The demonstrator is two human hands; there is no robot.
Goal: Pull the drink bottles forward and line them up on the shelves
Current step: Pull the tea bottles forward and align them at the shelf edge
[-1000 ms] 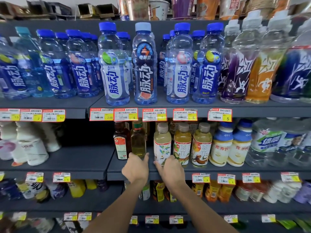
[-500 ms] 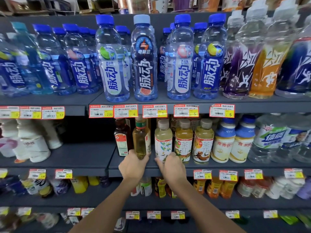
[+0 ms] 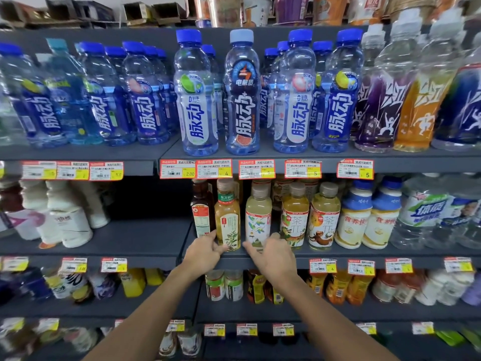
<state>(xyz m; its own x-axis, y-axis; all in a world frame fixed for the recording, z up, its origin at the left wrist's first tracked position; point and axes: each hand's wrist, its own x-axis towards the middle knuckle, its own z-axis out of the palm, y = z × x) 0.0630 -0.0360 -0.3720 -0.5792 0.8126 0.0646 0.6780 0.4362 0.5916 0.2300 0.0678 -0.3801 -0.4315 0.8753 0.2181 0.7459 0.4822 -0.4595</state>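
On the middle shelf point(image 3: 161, 252) a green-capped yellow tea bottle point(image 3: 227, 217) stands at the front edge. My left hand point(image 3: 205, 252) grips its base, thumb and fingers round the bottom. Right of it stands a pale tea bottle with a leaf label point(image 3: 258, 217); my right hand point(image 3: 273, 252) holds its base with fingers curled round it. A dark brown bottle point(image 3: 201, 209) stands to the left of the green-capped one. Two yellow tea bottles point(image 3: 309, 217) stand to the right in the front row.
Blue-capped water bottles point(image 3: 197, 100) fill the top shelf, purple and orange drinks point(image 3: 416, 100) to their right. White milk bottles point(image 3: 67, 222) sit left on the middle shelf, with bare shelf beside them. Cream bottles point(image 3: 364, 217) and large water bottles point(image 3: 429, 212) stand right. Price tags line the edges.
The green-capped tea bottle has come forward to the shelf's front edge in my left hand. My right hand has closed round the pale bottle's base. The camera moved closer.
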